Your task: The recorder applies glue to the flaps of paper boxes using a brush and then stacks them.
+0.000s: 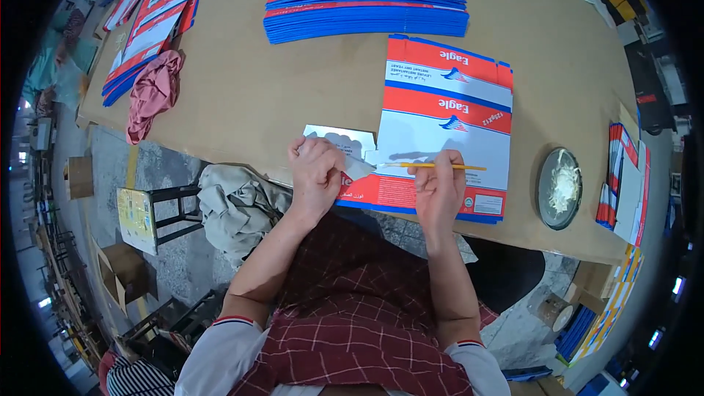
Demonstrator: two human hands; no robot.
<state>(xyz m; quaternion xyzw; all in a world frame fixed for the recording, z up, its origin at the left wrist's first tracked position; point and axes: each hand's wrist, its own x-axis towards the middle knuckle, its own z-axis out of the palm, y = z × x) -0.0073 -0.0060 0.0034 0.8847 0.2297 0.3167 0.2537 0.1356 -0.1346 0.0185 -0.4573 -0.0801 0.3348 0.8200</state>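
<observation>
Our right hand point(438, 189) has its fingers curled tight around a thin yellow brush point(433, 166), pinched between thumb and fingertips, with the handle running out to the right and the tip pointing left toward a grey flap point(359, 167). Our left hand point(317, 174) lies flat with the fingers bent down, pressing on that flap where it folds up from the carton point(447, 121); it presses rather than grips. The brush tip sits just at the flap's edge, between the two hands.

The carton is a flat, unfolded box blank, red, white and blue, lying printed side up on the table point(249, 95) right at the near edge, in front of our chest. Its lower left corner is under our left hand and its lower red band is under our right hand.

To the right of the carton, near the table edge, sits a round dish point(559, 188) with white paste in it. Beyond that, a small pile of blanks point(622, 176) stands at the table's right end. At the far side lies a thick stack point(365, 6) of the same blanks, blue edges toward us. More blanks point(150, 26) are spread at the far left, with a pink cloth point(152, 94) just beside them. Below the table edge on our left, a grey cloth point(233, 209) is heaped on a stool point(172, 213).
</observation>
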